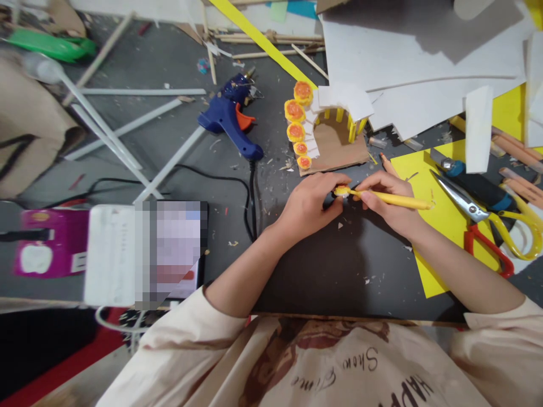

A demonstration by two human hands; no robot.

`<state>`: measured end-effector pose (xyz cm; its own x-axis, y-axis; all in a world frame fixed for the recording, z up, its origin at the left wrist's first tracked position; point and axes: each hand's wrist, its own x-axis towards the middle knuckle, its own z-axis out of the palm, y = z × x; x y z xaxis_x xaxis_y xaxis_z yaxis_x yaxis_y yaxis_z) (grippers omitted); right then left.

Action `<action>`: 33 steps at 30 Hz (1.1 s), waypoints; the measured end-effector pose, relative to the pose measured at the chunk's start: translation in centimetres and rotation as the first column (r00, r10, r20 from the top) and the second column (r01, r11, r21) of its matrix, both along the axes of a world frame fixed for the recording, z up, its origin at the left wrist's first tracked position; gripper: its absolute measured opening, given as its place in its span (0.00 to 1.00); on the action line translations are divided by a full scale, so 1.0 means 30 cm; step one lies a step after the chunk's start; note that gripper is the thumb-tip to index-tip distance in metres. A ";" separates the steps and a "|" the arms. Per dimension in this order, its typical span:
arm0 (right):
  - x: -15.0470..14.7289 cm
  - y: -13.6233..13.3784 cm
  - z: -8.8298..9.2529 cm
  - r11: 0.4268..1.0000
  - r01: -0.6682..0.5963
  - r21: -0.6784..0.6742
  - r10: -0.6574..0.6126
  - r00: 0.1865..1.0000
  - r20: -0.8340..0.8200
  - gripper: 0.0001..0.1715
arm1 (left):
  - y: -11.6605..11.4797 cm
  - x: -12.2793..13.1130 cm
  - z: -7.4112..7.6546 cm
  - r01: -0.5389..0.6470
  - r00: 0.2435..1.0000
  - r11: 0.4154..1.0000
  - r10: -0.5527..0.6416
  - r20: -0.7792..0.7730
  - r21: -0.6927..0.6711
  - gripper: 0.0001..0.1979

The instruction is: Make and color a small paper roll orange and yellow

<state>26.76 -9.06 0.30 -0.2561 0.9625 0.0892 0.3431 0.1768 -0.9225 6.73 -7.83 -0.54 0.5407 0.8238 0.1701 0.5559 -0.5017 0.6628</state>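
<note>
Between thumb and fingers, my left hand [311,198] pinches a small yellow-and-orange piece [341,190] that shows some white on its lower side. My right hand [388,195] grips a yellow marker [401,200], its tip touching that small piece. Just beyond my hands stands a cardboard model [333,164] with a curved opening, white strips and small yellow posts. Several round yellow-and-orange pieces [296,132] line its left edge, much like the one in my left hand.
Left of the model lies a blue glue gun [229,116] with its cord. A phone [180,237] rests at left. Scissors [470,203] and a cutter [479,181] lie right, partly over yellow paper [424,237]. White sheets [407,51] cover the back right.
</note>
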 end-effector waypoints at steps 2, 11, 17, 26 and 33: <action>-0.002 0.001 -0.001 0.999 0.029 -0.017 -0.030 1.000 -0.005 0.14 | 0.000 0.001 0.001 -0.005 1.000 1.000 0.005 -0.006 0.002 0.16; -0.002 0.002 -0.005 0.997 0.058 -0.056 -0.062 0.995 -0.078 0.14 | 0.000 0.000 -0.001 0.016 0.993 0.999 -0.021 0.119 0.037 0.15; -0.012 -0.006 0.013 0.999 -0.003 -0.053 0.001 0.999 -0.045 0.15 | 0.004 0.002 -0.005 0.047 0.989 0.999 -0.050 0.142 0.025 0.13; -0.005 -0.004 0.000 1.000 -0.010 -0.001 0.010 1.000 -0.005 0.11 | 0.007 0.001 -0.006 0.051 0.987 0.997 -0.059 0.146 0.059 0.10; -0.004 -0.004 -0.003 1.000 -0.001 0.015 0.001 1.000 -0.012 0.14 | 0.009 0.002 -0.014 0.048 0.985 0.995 -0.062 0.163 0.088 0.09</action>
